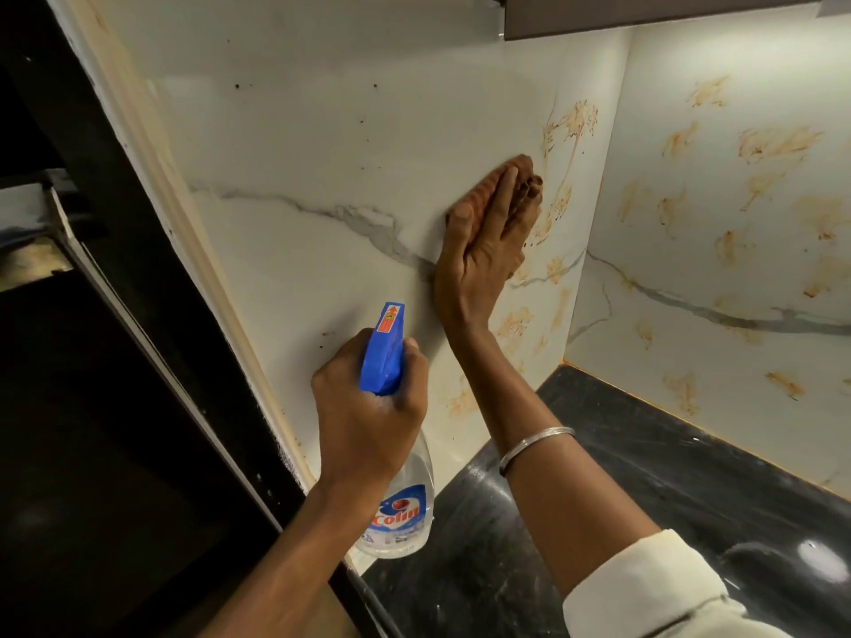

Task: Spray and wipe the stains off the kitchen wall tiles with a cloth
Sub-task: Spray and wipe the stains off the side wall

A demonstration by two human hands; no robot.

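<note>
My right hand [479, 250] lies flat with straight fingers on a brown cloth [522, 175], pressing it against the white marble wall tile [322, 145]. Most of the cloth is hidden under the fingers. Orange-brown stains [571, 122] streak the tile just right of the cloth and below it. My left hand [368, 407] grips the neck of a clear spray bottle [405, 508] with a blue trigger head [384, 352], held low in front of the same tile, nozzle up toward the wall.
The side wall tile [737, 214] at the right carries several more orange stains. A black stone countertop [644, 476] runs below both walls. A dark cabinet underside [644, 16] hangs above. A black frame [115, 223] borders the left.
</note>
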